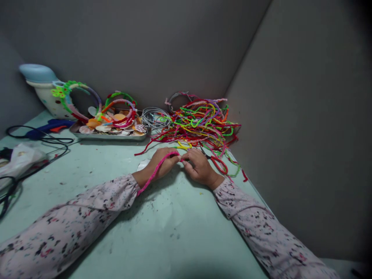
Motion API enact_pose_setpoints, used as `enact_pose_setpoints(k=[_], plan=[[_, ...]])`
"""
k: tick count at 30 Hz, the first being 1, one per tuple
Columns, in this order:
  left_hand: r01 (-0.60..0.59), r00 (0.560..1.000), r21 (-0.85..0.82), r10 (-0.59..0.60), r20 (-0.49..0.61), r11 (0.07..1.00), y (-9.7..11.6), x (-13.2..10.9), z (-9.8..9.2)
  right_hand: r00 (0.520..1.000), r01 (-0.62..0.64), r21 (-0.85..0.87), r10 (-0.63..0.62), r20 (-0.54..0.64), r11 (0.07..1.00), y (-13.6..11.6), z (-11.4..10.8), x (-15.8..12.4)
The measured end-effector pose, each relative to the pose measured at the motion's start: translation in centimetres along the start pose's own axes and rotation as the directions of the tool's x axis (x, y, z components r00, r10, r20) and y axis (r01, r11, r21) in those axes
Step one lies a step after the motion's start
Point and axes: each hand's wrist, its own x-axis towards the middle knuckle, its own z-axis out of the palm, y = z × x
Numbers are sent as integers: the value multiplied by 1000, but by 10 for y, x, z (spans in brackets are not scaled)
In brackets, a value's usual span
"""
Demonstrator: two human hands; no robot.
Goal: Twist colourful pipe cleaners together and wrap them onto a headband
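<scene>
Both hands meet over the middle of the table. My left hand (163,162) is closed, pinching a bright pink pipe cleaner (155,172) that drapes back over its wrist. Fingertip to fingertip with it, my right hand (199,166) is closed on the same pipe cleaner's end. A yellow fuzzy strand (184,146) shows just beyond the fingers; whether it joins the pink one is hidden. Close beside my right hand lie scissors with red handles (219,164). A white disc-like piece (143,165) is partly covered by my left hand.
A heap of coloured pipe cleaners (200,120) lies at the back, beside a grey wire coil (157,117). A metal tray (110,136) holds shells and fuzzy-wrapped hoops (123,100). Leftward are a blue-lidded container (48,91), a blue tool (48,128), black cable (62,141) and a plastic bag (24,159).
</scene>
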Motion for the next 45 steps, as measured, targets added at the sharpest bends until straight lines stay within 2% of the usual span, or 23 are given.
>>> enact_pose_setpoints(k=[29,36,40,45], plan=[[6,1000,-12,-6,-14,1000,-5,-2,4,1000,12,-19,-12,4,1000,-3,-1,1],[-54,996,75,60,-73,996,-9,-6,10,999,-24,-9,25,34,1000,-6,-1,4],[-26,991,146,44,-124,989,-7,-7,11,998,-42,-27,43,48,999,-7,-1,7],[-21,988,152,43,-148,988,-4,-8,10,993,-68,-29,71,96,997,-7,-1,8]])
